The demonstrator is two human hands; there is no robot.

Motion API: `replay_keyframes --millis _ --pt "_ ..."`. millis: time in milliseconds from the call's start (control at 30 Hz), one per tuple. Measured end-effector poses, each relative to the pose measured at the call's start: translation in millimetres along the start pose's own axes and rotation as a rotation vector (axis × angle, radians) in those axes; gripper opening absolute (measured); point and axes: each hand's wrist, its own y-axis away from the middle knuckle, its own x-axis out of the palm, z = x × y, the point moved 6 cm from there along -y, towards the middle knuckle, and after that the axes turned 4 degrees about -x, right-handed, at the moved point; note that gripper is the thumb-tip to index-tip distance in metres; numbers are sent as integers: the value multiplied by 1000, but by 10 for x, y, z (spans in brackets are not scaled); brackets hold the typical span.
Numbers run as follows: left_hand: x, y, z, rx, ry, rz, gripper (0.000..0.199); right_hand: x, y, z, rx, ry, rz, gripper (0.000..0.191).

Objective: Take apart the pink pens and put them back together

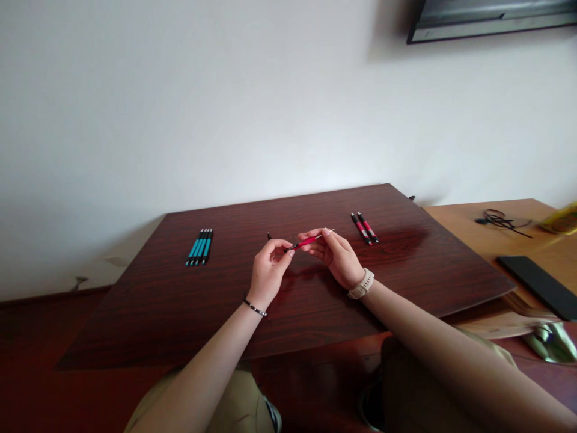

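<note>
Over the middle of the table, my left hand (pixel 269 270) pinches the black end of a red pen (pixel 307 241) between thumb and fingertips. A thin pale rod, which looks like the pen's refill (pixel 332 230), sticks out at the other end. My right hand (pixel 338 255) has its thumb and forefinger closed on that rod, the other fingers loosely curled behind the pen. Just behind my left hand shows a small black piece (pixel 269 236), mostly hidden. Two red and black pens (pixel 364 228) lie side by side to the right of my hands.
Several turquoise and black pens (pixel 199 247) lie in a row at the left of the dark wooden table (pixel 234 222). At right, a lighter table (pixel 514 210) holds a black cable (pixel 500 219), a flat black object (pixel 538 285) and something yellow (pixel 561 221). A wall stands behind.
</note>
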Motion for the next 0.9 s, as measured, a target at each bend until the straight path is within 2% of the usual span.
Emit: replay_keyframes --millis 167,300,467,633,733,900 --pt "-18 20 -68 84 -71 -5 10 -6 11 -13 13 15 23 38" --pt "-8 19 -47 60 -38 -3 12 -10 7 -43 36 -69 23 37" --pt "42 20 36 -73 155 35 26 -76 -28 -78 43 -185 -54 28" --pt "106 42 102 -240 462 165 33 -159 -60 -102 67 -281 -122 24" --pt "134 46 138 -322 616 223 33 -163 -66 -116 90 -301 -116 23" --pt "164 35 187 -377 708 260 32 -137 -64 -127 106 -291 -79 23"
